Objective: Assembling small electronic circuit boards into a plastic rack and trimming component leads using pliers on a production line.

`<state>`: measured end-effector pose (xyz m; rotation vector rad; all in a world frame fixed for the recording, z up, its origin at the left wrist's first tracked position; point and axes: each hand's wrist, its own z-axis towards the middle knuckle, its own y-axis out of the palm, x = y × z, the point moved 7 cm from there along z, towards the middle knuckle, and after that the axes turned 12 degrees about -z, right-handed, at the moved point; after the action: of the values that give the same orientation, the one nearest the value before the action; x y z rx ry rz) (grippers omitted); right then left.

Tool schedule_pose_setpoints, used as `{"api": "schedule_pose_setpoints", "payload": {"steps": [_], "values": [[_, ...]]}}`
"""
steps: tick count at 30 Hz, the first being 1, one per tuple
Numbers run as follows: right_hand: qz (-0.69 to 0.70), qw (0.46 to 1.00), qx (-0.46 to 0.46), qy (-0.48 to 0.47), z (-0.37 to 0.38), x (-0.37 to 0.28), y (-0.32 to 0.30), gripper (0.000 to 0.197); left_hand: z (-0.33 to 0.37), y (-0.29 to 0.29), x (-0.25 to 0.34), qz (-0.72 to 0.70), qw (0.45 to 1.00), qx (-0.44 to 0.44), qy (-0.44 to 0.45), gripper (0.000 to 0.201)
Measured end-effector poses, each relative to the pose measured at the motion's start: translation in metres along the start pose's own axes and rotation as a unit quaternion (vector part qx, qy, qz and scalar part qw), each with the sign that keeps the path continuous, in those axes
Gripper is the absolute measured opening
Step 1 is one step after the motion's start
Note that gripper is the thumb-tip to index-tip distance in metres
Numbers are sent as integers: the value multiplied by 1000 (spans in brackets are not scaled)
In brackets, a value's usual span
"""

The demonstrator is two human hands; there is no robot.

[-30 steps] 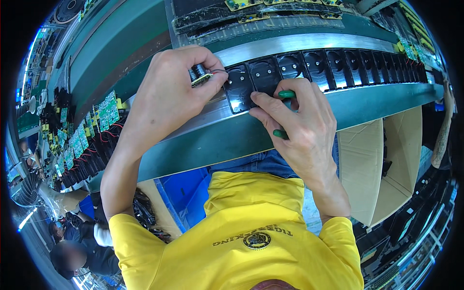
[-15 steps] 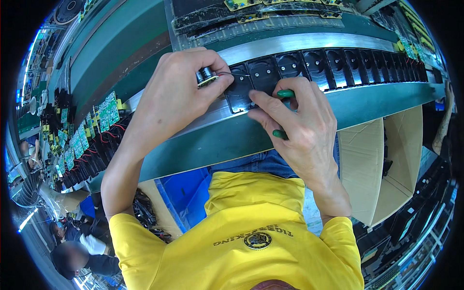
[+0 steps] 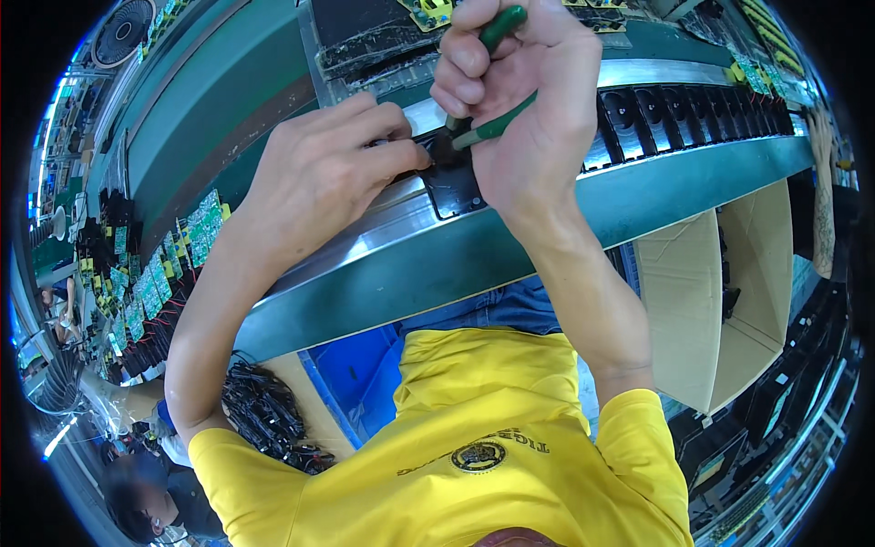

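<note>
My right hand (image 3: 551,118) is raised and wrapped round a pair of green-handled pliers (image 3: 497,126). One handle runs up through the fingers, and the other lies against the palm. Their jaws point down at the near-left black plastic case (image 3: 454,190) and are hard to make out against it. Just left of the jaws, my left hand (image 3: 319,173) pinches at the case's upper edge. The small circuit board between its fingers is almost wholly hidden now; the earlier frame shows it with round capacitors and a thin wire.
A row of black cases (image 3: 684,118) runs rightward along a metal rail (image 3: 337,242) on the green bench. Green circuit boards (image 3: 150,273) with red wires stand at left. An open cardboard box (image 3: 679,310) is below right; another person's arm (image 3: 823,201) shows at far right.
My right hand has swung up and turned palm-out, bringing the pliers to the case beside my left fingertips. My left hand has turned, covering the circuit board. The view has shifted slightly.
</note>
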<state>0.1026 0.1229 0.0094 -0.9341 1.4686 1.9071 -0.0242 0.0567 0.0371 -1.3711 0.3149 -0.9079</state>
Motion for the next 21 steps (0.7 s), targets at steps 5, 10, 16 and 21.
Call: {"api": "schedule_pose_setpoints", "payload": {"steps": [5, 10, 16, 21], "values": [[19, 999, 34, 31, 4, 21, -2, 34, -2, 3, -7, -42, 998, 37, 20, 21], [-31, 995, 27, 92, 6, 18, 5, 29, -4, 5, -11, -24, 996, 79, 42, 13], [-131, 989, 27, -59, 5, 18, 3, 25, 0, 0, -3, -31, 996, 87, 20, 12], [-79, 997, -6, 15, 8, 2, 4, 17, 0, -3, 1, -85, 991, 36, -92, 13]]}}
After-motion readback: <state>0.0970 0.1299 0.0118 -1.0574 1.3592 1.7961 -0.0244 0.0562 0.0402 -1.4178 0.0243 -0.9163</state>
